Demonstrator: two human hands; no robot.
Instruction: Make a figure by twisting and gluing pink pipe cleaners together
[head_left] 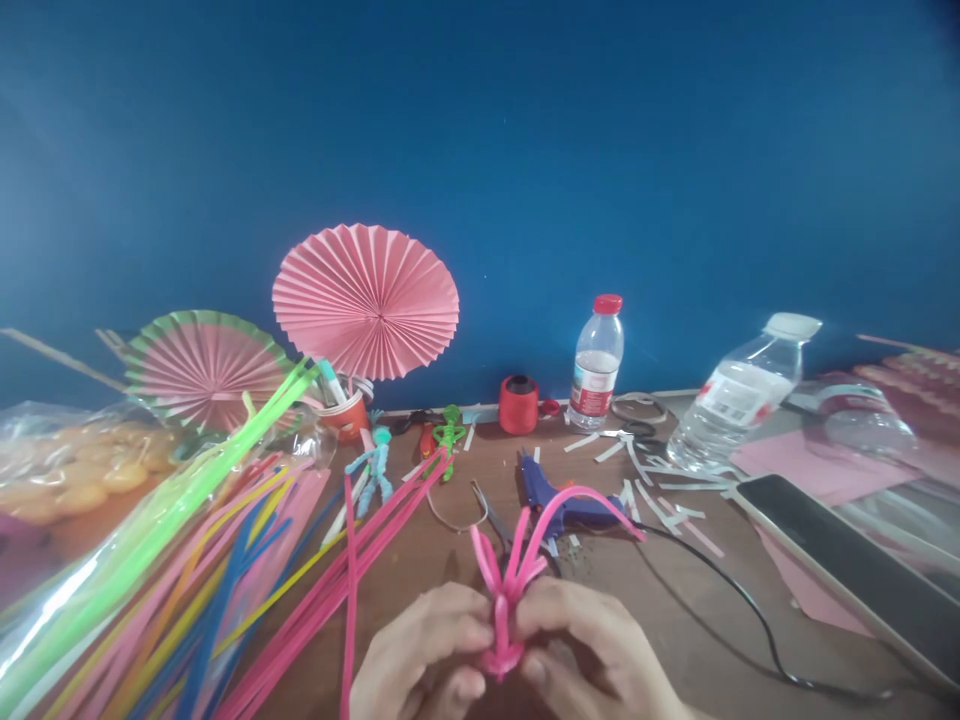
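Between my two hands is a small shape bent from pink pipe cleaners [502, 625], with several stems fanning upward and one long stem arching to the right. My left hand [427, 645] pinches it from the left, fingers curled. From the other side my right hand [592, 645] closes its thumb and fingers on it. Just beyond the shape lies a blue glue gun [562, 500], its black cord trailing right. Left of my hands a bundle of loose pink pipe cleaners [337, 590] stretches across the brown table [660, 640].
Bagged pipe cleaners in many colours [187, 560] cover the left. Along the blue wall stand a pink paper fan [367, 305], a red roll [518, 405] and a red-capped bottle [597, 365]. A tilted bottle [739, 395], paper strips [667, 500] and a phone [847, 570] occupy the right.
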